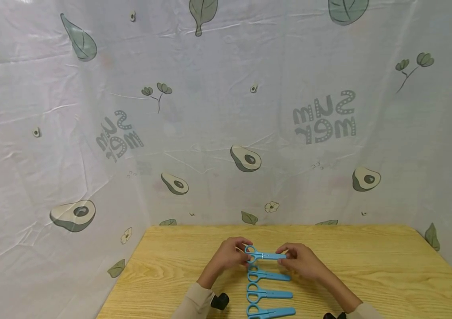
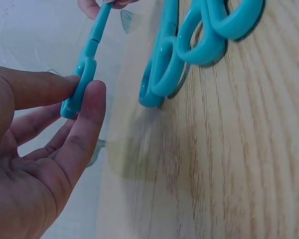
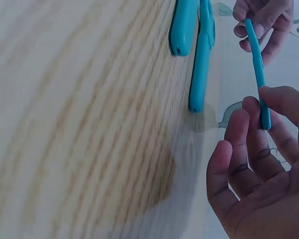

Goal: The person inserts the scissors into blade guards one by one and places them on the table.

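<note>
Two hands, left hand (image 1: 227, 255) and right hand (image 1: 301, 260), pinch blue scissors (image 1: 264, 255) above table (image 1: 369, 266).

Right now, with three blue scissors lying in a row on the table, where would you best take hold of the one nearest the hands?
Take the nearest lying scissors by their handle loops, coming from the left: the loops point left, toward the left hand, and give fingers an opening. The capped blade end is slim and smooth. Both hands already hold another pair above it.

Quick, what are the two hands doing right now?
Left hand: pinches the handle end of a blue plastic pair of scissors.
Right hand: pinches the blade tip of the same scissors.
</note>
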`<state>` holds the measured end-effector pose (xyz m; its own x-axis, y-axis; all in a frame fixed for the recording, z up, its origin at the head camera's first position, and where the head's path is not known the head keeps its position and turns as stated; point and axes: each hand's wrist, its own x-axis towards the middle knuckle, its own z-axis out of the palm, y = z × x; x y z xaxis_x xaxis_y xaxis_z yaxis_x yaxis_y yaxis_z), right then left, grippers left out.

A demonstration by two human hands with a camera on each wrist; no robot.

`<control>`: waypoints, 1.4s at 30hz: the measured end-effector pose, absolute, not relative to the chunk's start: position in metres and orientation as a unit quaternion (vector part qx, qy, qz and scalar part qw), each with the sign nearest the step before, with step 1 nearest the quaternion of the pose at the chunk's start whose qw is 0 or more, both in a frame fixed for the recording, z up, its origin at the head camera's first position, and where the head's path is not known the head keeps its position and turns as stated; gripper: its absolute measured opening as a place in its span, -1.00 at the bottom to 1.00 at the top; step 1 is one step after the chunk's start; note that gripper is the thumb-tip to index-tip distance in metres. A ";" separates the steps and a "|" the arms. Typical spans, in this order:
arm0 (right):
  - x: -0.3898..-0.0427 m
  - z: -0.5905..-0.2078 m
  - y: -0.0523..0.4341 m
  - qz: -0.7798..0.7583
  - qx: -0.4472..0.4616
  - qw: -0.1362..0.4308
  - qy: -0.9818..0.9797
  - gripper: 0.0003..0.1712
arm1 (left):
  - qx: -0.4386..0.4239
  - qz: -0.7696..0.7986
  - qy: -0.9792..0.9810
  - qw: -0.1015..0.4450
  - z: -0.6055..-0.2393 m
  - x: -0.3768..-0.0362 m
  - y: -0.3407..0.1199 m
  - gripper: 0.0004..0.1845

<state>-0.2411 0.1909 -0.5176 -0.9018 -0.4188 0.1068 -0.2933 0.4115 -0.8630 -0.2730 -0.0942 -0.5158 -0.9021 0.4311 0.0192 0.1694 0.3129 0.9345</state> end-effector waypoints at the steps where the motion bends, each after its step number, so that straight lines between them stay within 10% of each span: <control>1: -0.242 -0.518 0.191 -0.496 -0.213 0.062 0.839 -0.67 | 0.186 0.555 0.802 0.117 -0.516 -0.275 -0.094 -0.59; 42: -0.249 -0.524 0.196 -0.462 -0.186 0.101 0.861 -0.65 | 0.176 0.504 0.839 0.107 -0.530 -0.286 -0.089 -0.66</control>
